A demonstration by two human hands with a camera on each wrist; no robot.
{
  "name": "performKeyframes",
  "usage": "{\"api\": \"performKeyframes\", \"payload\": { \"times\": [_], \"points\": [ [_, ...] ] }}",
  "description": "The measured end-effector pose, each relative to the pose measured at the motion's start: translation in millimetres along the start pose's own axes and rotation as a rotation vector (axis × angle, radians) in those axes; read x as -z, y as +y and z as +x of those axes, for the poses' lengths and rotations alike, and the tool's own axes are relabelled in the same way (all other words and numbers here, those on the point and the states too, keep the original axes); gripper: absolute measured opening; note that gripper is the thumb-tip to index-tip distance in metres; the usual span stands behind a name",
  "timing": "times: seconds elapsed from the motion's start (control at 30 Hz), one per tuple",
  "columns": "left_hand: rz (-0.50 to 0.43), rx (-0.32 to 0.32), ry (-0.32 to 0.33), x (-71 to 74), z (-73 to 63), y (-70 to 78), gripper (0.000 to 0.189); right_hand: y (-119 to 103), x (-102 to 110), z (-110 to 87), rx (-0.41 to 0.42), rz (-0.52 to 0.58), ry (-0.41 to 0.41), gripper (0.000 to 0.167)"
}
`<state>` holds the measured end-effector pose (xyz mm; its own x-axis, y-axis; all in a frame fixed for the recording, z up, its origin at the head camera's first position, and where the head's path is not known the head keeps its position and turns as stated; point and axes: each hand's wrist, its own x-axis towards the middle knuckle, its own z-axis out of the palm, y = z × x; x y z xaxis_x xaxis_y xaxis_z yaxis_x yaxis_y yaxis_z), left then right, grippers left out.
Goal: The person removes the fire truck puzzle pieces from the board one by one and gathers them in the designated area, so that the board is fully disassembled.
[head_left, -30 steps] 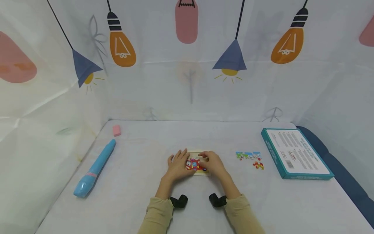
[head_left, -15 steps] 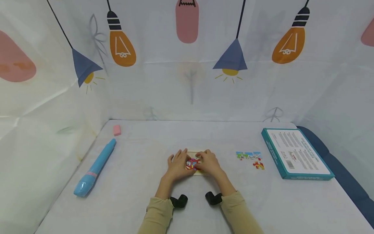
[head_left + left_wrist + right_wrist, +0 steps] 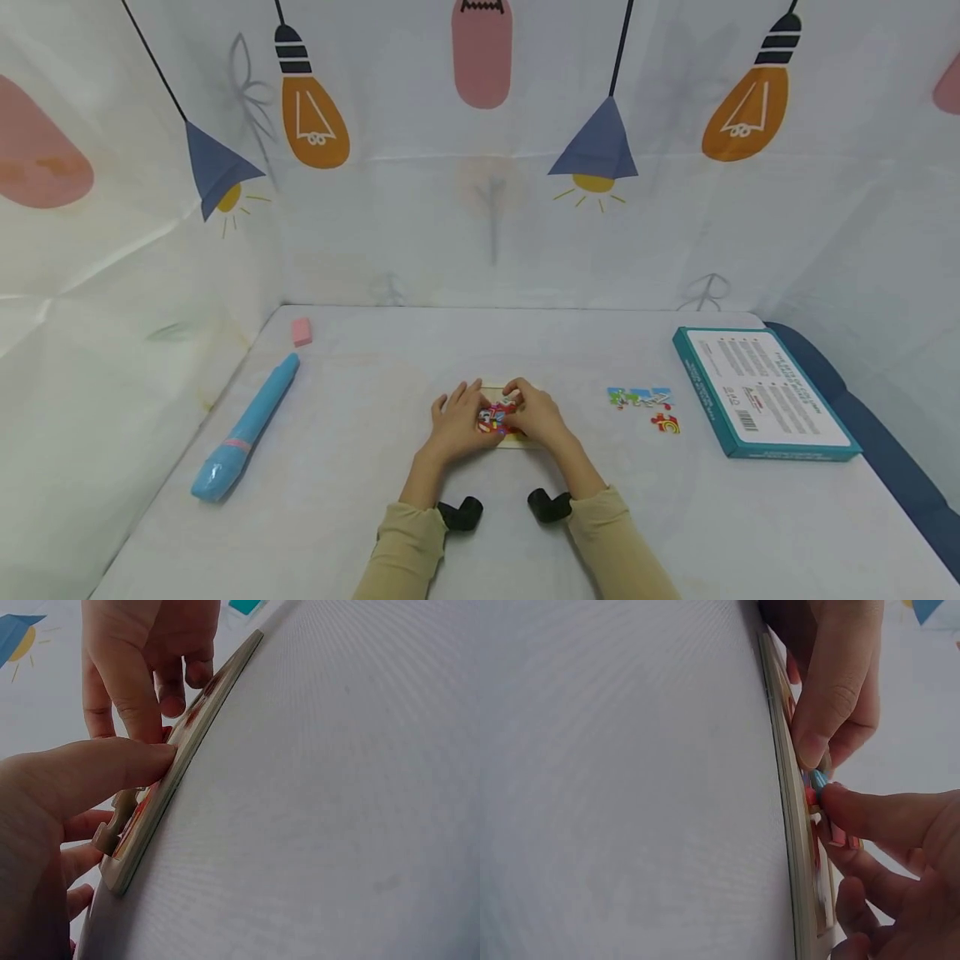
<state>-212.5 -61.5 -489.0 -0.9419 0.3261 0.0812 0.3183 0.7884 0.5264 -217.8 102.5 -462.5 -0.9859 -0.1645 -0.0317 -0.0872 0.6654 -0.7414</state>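
- Puzzle board (image 3: 492, 391), pale and rectangular, lay flat on the white table (image 3: 480, 567) at the lower centre of the head view, with part of a red printed picture (image 3: 492, 417) showing between two hands.
- Left hand (image 3: 453, 423) rested over the board's left part in that view, fingers spread and fairly straight, pressing on it.
- Right hand (image 3: 538, 415) covered the board's right part, thumb and forefinger bent close together at the red picture.
- Right of centre in the same view lay a strip of puzzle pieces (image 3: 640, 397), with a red-and-yellow piece (image 3: 665, 423) just below its right end; a teal-edged box (image 3: 772, 392) lay at the right, printed face up.
- On the left side lay a blue pen-shaped object (image 3: 247, 429), slanting, with a pink block (image 3: 301, 332) just above its upper end.
- In the left wrist view the board slanted from lower left to top centre; the left thumb stretched straight to its edge, and a tilted piece (image 3: 114, 832) stood at lower left. Whether the left fingers touched that piece, one could not tell.
- In the right wrist view the board's edge ran from top centre to bottom; right of it, the right thumb and forefinger pinched a pink-edged piece (image 3: 838, 832), other fingers bent, while the left thumb touched the board above.
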Motion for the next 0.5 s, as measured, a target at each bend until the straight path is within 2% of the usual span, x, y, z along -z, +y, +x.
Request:
{"api": "performKeyframes", "payload": {
  "times": [0.17, 0.5],
  "points": [
    [-0.020, 0.006, 0.002, 2.5, 0.4, 1.1, 0.043, 0.6, 0.4, -0.3, -0.011, 0.069, 0.000, 0.035],
    [0.036, 0.002, -0.023, 1.0, 1.1, 0.7, 0.032, 5.5, 11.7, -1.2, -0.083, 0.212, 0.022, 0.034]
  ]
}}
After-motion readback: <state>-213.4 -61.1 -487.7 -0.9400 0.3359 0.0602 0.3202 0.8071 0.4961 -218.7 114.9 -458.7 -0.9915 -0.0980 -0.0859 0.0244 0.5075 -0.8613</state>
